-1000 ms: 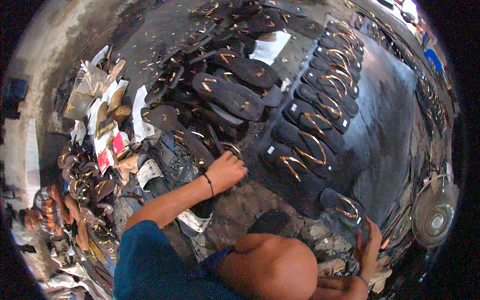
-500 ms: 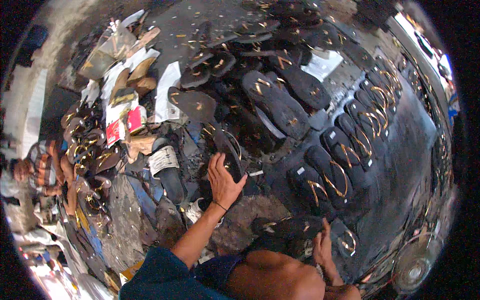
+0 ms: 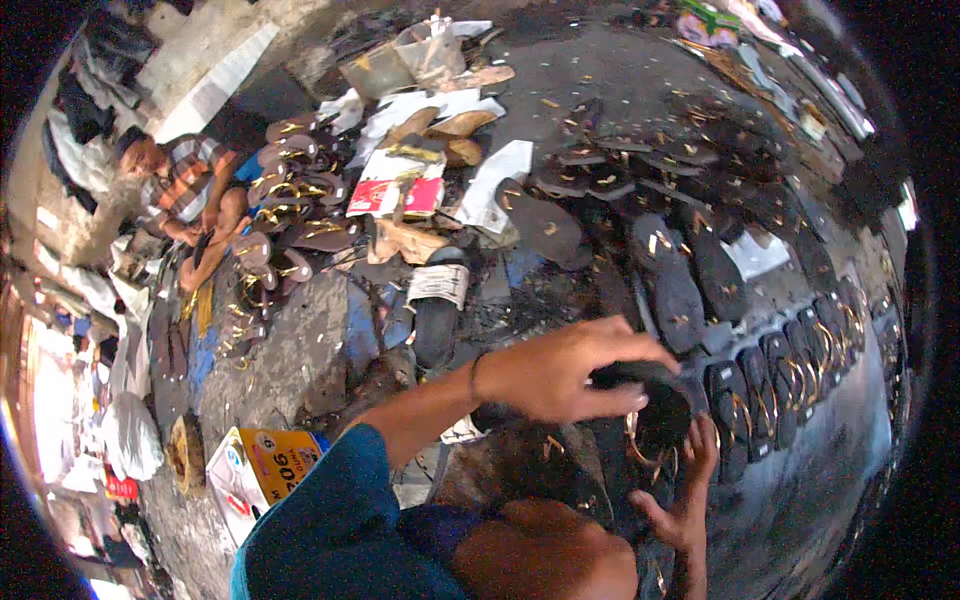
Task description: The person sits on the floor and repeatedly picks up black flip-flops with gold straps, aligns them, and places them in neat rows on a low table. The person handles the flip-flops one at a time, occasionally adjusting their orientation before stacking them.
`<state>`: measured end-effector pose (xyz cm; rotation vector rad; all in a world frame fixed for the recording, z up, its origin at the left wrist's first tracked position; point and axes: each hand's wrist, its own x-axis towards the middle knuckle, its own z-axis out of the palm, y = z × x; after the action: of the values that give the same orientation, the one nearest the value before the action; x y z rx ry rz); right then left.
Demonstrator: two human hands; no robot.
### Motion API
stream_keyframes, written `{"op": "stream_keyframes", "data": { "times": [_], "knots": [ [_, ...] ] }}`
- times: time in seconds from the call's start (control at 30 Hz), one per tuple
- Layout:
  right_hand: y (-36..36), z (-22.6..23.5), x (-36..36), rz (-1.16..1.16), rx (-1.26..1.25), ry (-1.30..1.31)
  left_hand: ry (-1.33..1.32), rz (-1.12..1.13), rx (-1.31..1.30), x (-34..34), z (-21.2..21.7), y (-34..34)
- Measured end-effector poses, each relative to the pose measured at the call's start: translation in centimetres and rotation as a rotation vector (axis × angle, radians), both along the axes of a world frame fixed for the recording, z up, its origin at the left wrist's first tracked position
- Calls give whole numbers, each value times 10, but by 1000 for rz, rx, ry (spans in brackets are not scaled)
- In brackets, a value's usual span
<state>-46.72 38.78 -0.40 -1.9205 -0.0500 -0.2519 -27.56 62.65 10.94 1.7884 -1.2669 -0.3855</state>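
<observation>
Seen from the head, both hands close on one black sandal [image 3: 655, 405] above the floor [image 3: 300, 350]: the left hand [image 3: 565, 372] covers its top, the right hand [image 3: 690, 480] supports it underneath, beside a row of finished sandals [image 3: 790, 375].

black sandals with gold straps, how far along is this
Done: a row of black sandals with gold straps lies finished at the right. In hand: the left hand and right hand both hold one black sandal sole. Left: bare black soles without straps lie on the floor beyond.
</observation>
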Motion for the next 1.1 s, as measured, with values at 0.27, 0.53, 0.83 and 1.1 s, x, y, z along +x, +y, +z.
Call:
{"op": "stream_keyframes", "data": {
  "times": [0.27,0.53,0.83,1.1],
  "knots": [
    [-19,-16,-42,-108,645,399,563,-98,91,49,-83,-155],
    [-38,-24,-129,-415,663,346,775,-274,330,-22,-102,-249],
    [-124,29,-252,-976,639,124,773,-380,9,-111,-99,-309],
    [-136,-16,-290,-1066,932,-167,1126,-505,30,-168,-165,-315]
  ]
}}
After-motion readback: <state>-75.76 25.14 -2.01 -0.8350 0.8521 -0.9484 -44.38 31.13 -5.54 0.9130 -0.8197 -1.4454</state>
